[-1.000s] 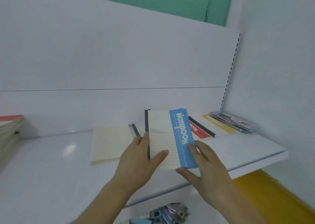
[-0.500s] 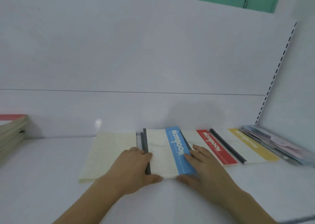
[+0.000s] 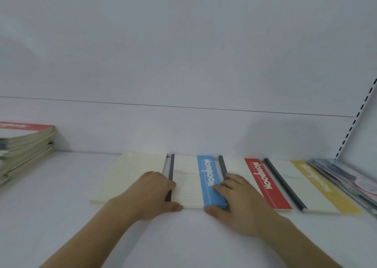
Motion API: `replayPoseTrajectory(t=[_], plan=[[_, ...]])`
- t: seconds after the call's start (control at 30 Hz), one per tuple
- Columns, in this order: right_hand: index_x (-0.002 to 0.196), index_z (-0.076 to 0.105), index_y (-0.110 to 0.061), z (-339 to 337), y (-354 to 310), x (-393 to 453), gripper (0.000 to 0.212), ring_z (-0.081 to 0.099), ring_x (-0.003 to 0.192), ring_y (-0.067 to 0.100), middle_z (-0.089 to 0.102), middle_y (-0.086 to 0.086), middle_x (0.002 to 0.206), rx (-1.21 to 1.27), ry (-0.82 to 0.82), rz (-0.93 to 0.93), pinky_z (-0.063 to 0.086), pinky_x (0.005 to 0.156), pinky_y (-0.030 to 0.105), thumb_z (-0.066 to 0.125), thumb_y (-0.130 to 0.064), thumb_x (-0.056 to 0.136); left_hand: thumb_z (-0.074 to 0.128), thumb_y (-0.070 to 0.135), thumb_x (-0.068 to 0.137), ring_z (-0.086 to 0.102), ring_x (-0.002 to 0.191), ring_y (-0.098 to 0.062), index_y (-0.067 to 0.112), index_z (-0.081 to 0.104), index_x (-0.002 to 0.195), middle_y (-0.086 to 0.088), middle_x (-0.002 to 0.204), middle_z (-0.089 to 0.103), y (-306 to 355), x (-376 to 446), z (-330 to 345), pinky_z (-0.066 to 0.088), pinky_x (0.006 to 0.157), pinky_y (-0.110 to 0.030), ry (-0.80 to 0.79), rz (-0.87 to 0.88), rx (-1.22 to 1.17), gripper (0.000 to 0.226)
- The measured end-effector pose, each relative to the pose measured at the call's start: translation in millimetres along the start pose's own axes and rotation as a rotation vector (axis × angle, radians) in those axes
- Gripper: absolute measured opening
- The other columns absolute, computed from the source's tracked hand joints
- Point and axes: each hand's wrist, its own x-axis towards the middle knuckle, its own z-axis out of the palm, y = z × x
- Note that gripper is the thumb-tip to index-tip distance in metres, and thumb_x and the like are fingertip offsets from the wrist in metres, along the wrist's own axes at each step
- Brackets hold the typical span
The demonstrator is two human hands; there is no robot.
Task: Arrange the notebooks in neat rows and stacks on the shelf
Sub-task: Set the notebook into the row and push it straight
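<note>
Now flat on shelf (image 3: 61, 216), blue notebook (image 3: 195, 182), between cream notebook (image 3: 130, 176) and red notebook (image 3: 263, 182); left hand (image 3: 151, 196) and right hand (image 3: 240, 202) flanking it, fingers loosely curled, thumbs against near edge.

centre flat paper notebook (image 3: 193, 181): showing a blue band, white lettering
next flat notebook, right (image 3: 263, 183): showing red
far-right flat notebook (image 3: 318, 188): showing yellow
</note>
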Motion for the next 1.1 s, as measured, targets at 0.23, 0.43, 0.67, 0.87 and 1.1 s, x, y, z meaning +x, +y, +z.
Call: replayPoseTrajectory(t=[0.23,0.43,0.67,0.87,1.1], plan=[[0.131,0.054,-0.023,1.3,6.4,8.6,0.087,0.039,0.109,0.008,0.05,-0.01,0.11,0.097,0.006,0.019,0.035,0.099,0.023,0.032,-0.085,0.075,0.052,0.073,0.082,0.054,0.086,-0.018,0.02,0.055,0.088,0.004,0.085,0.056,-6.8,1.0,-2.6,0.045,0.077,-0.033,-0.016,-0.002,-0.066,0.054],[0.128,0.056,-0.023,1.8,2.0,5.7,0.084,0.038,0.114,0.008,0.054,-0.011,0.114,0.057,0.034,0.016,0.034,0.101,0.023,0.028,-0.084,0.077,0.053,0.068,0.085,0.052,0.094,-0.019,0.019,0.059,0.098,0.001,0.092,0.057,-9.8,5.4,-5.1,0.045,0.085,-0.036,-0.077,0.022,-0.043,0.051],[0.124,0.059,-0.022,2.0,-1.7,2.1,0.081,0.041,0.112,0.01,0.054,-0.01,0.11,0.043,0.057,0.024,0.038,0.101,0.027,0.025,-0.082,0.081,0.046,0.07,0.088,0.041,0.125,-0.017,0.027,0.053,0.132,0.005,0.124,0.054,-4.6,-2.8,-6.4,0.033,0.106,-0.032,-0.03,0.005,0.003,0.062],[0.14,0.044,-0.025,-2.7,-9.2,-0.9,0.086,0.026,0.138,0.015,0.041,-0.005,0.142,0.013,0.082,0.067,0.026,0.114,0.031,0.016,-0.081,0.081,0.045,0.069,0.091,0.028,0.143,-0.013,0.028,0.039,0.148,0.009,0.149,0.038,5.4,-20.0,-11.1,0.027,0.116,-0.031,0.162,-0.049,-0.132,0.071],[0.152,0.018,-0.027,-9.4,-52.0,-0.2,0.089,-0.008,0.148,0.016,0.008,-0.002,0.162,0.049,0.1,0.048,0.0,0.117,0.031,0.001,-0.078,0.082,0.037,0.053,0.095,0.057,0.124,-0.024,0.018,0.064,0.126,0.0,0.129,0.063,8.4,-54.9,-2.0,0.046,0.104,-0.041,0.501,-0.265,-0.186,0.054]])
